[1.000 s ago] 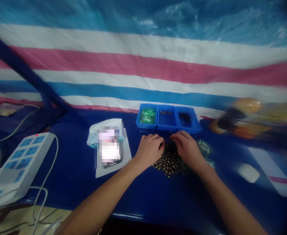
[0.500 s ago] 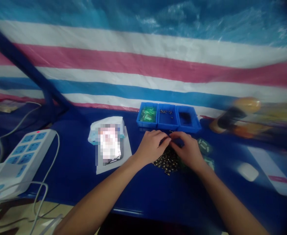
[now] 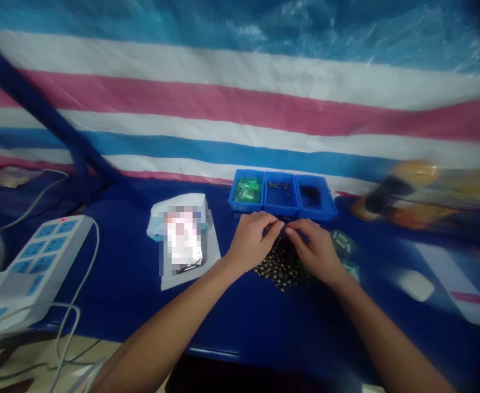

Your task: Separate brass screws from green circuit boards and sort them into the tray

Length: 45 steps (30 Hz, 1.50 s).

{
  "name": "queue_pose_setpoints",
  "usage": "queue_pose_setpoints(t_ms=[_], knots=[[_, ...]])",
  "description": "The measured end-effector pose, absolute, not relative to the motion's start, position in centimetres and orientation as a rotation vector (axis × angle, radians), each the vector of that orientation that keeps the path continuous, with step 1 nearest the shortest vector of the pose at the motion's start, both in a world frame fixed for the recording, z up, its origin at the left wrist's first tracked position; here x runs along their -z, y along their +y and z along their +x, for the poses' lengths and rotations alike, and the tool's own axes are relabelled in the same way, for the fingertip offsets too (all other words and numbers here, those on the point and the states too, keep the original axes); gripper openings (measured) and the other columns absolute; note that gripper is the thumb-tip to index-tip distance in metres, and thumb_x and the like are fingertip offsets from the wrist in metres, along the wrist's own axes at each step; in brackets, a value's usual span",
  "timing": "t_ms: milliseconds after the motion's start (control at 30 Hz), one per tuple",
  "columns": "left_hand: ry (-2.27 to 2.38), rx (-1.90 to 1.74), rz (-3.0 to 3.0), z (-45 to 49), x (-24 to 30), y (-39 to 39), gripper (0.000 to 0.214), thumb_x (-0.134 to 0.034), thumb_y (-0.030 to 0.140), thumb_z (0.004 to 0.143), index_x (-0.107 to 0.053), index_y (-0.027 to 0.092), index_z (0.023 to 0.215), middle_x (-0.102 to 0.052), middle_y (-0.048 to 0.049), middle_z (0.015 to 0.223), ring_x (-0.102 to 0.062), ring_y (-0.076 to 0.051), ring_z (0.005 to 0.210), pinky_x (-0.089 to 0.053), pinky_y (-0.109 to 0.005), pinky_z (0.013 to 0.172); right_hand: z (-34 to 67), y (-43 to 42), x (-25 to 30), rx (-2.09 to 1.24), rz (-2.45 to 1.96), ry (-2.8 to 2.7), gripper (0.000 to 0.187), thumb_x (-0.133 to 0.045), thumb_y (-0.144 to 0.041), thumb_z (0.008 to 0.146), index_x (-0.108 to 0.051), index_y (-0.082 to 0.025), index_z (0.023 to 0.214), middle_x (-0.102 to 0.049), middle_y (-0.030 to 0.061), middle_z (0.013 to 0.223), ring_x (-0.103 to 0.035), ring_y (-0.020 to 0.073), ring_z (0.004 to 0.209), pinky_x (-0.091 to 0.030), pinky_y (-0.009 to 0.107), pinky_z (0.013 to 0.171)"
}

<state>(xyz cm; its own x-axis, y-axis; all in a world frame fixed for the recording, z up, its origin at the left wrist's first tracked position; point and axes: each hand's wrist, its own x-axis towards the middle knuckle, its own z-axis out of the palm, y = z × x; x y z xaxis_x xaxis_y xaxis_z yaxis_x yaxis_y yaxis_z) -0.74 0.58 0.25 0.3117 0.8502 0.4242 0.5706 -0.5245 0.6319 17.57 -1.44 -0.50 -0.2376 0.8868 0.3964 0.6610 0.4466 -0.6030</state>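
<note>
Left hand (image 3: 250,243) and right hand (image 3: 316,252) close together, fingertips almost meeting; whether anything lies pinched between them, too small to tell. Directly beneath, a loose heap of small dark-and-brass metal parts (image 3: 281,267) on the blue surface (image 3: 113,289). Just ahead, three blue plastic bins (image 3: 281,213) holding green parts (image 3: 247,189), small screws (image 3: 279,186) and dark pieces (image 3: 310,195). Just right, green circuit boards (image 3: 342,243).

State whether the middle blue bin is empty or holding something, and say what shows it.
Holding something: the middle blue bin has a small scatter of small dark metal parts near its far wall, while the rest of its floor shows bare.
</note>
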Motion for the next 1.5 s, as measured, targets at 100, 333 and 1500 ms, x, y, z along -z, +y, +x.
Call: queue_pose_setpoints(t_ms=[100,333,1500], knots=[[1.259,-1.055,2.199,-0.7,-0.2,0.6,0.024,-0.051,0.036,0.097,-0.065,0.021,0.085,-0.066,0.0005,0.078,-0.062,-0.016,0.079,-0.042,-0.033,0.08,17.4,-1.5,0.1,-0.533,-1.29,-1.906,0.023,-0.049,-0.038,0.097,-0.065,-0.022,0.092,-0.069,0.0044,0.088,-0.062,0.0197,0.082,-0.045,0.033,0.078],[1.192,-1.134,1.956,-0.8,0.0,0.7,0.035,-0.038,0.037,0.102,-0.067,0.021,0.091,-0.071,-0.0035,0.092,-0.065,-0.018,0.089,-0.047,-0.033,0.084,17.4,-1.1,0.5,-0.794,-1.304,-1.581,0.025,-0.061,-0.044,0.088,-0.068,-0.022,0.097,-0.071,0.0055,0.098,-0.064,0.0213,0.089,-0.049,0.033,0.08],[1.411,-0.676,2.242,-1.4,1.5,1.7,0.023,-0.051,0.021,0.091,-0.07,0.025,0.102,-0.068,-0.0024,0.109,-0.061,-0.023,0.102,-0.046,-0.039,0.089,19.5,0.2,2.1,-0.514,-1.612,-1.781,0.02,-0.06,-0.03,0.089,-0.072,-0.022,0.101,-0.071,0.0059,0.096,-0.065,0.0207,0.085,-0.048,0.034,0.081]])
